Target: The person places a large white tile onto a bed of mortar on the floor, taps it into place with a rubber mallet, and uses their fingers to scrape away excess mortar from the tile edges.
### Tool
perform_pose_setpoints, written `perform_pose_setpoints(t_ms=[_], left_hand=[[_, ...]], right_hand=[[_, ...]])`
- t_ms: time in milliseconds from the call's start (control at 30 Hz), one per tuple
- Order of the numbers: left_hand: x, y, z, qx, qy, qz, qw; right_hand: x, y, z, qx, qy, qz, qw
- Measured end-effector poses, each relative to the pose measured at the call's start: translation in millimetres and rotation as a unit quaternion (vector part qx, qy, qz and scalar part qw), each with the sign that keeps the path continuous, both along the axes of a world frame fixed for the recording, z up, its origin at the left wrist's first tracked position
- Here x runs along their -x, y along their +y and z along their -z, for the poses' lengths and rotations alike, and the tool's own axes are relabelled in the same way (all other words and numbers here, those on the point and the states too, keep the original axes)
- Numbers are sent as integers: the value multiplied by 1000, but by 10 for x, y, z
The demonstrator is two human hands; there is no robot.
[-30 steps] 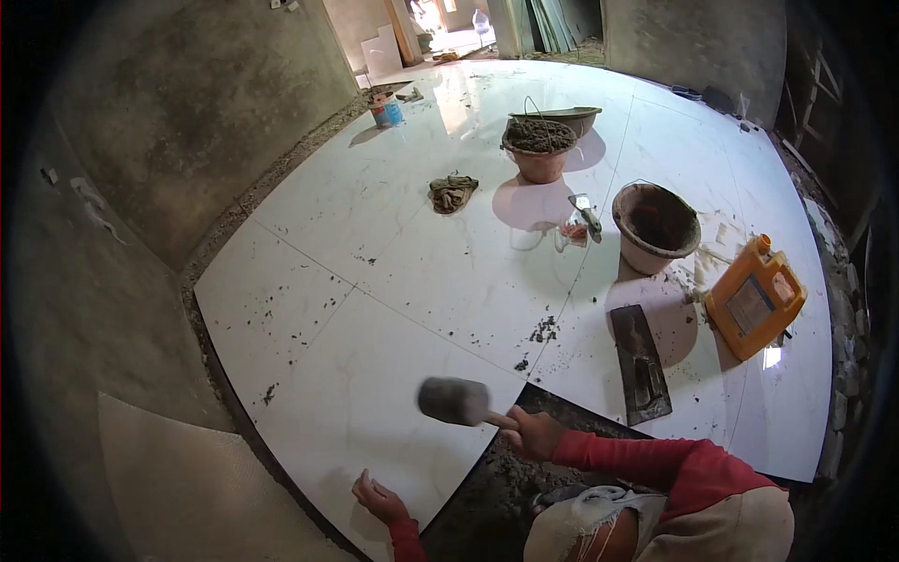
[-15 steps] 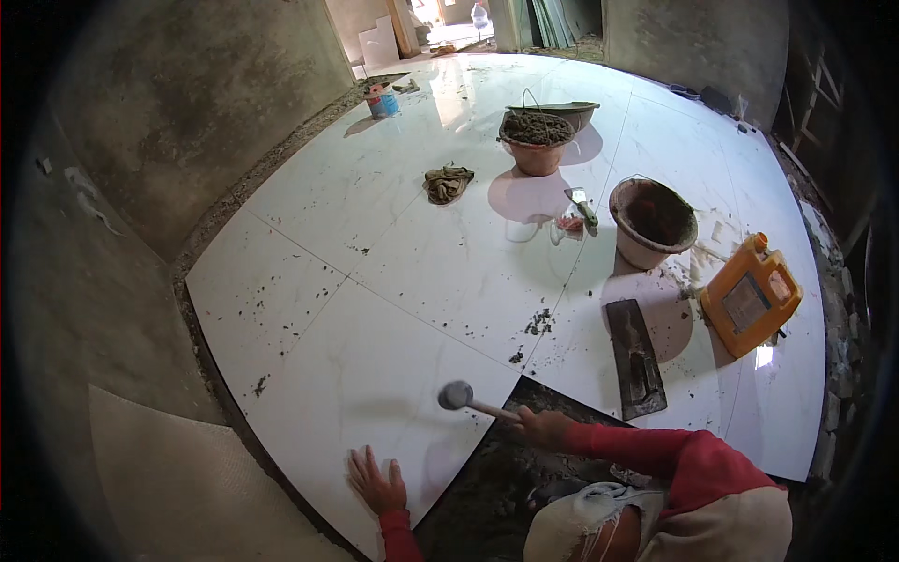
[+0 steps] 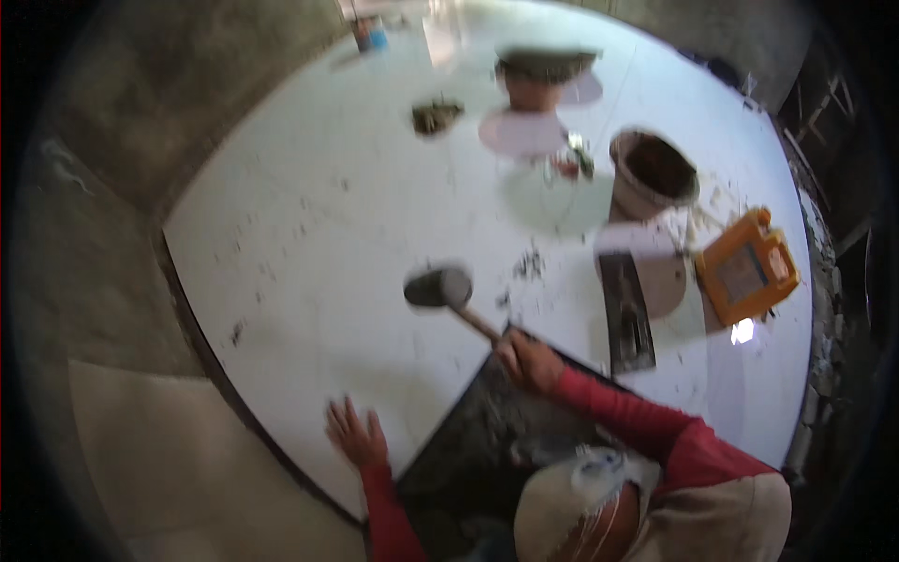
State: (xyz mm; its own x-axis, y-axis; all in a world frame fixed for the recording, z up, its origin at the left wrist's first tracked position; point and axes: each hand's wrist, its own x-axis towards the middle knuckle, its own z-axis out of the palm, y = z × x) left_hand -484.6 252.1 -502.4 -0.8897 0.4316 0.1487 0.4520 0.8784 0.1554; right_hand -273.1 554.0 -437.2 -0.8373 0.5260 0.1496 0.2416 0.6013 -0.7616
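Observation:
My right hand (image 3: 529,362) is closed round the wooden handle of a mallet (image 3: 440,288), whose dark, blunt head with a grey face is lifted above the white marbled floor tile (image 3: 318,328). My left hand (image 3: 355,433) is spread, palm down on the same tile or very close to it. Beside that tile, between my forearms, lies a patch of dark wet mortar (image 3: 468,436). A long dark trowel (image 3: 627,314) with a handle rests flat on the tiles, to the right of my right hand.
Right of the trowel stands a yellow jerrycan (image 3: 749,267), with a dirty bucket (image 3: 651,178) behind it. Farther off are a blurred mortar bucket (image 3: 534,92), a crumpled cloth (image 3: 436,116) and a small can (image 3: 368,35). Mortar crumbs (image 3: 527,265) dot the tiles. A wall (image 3: 103,281) rises at left.
The mallet has risen off the tile, and its head looks larger and turned. The whole view has shifted, so the surroundings appear higher. My left hand keeps its place on the tile.

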Motion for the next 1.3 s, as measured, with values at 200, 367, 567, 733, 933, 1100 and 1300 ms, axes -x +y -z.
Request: perform_pose_setpoints(t_ms=[200, 367, 567, 733, 933, 1100, 1300], left_hand=[[15, -7, 83, -7, 10, 10, 1000], [23, 17, 49, 22, 6, 12, 1000], [44, -13, 112, -3, 6, 5, 1000], [68, -90, 190, -18, 0, 16, 1000], [69, -47, 171, -25, 18, -10, 999], [91, -59, 143, -40, 17, 5, 999], [116, -126, 196, -36, 36, -7, 999]], right_hand=[[-12, -212, -24, 19, -185, -38, 982], [53, -474, -72, 90, -63, -102, 989], [153, -562, -63, 73, -309, -144, 937], [207, -692, -147, 110, -50, -183, 976], [271, -600, -235, 46, -236, -172, 955], [246, -603, -145, 56, -34, -175, 982], [259, -575, -4, -21, -200, -175, 964]])
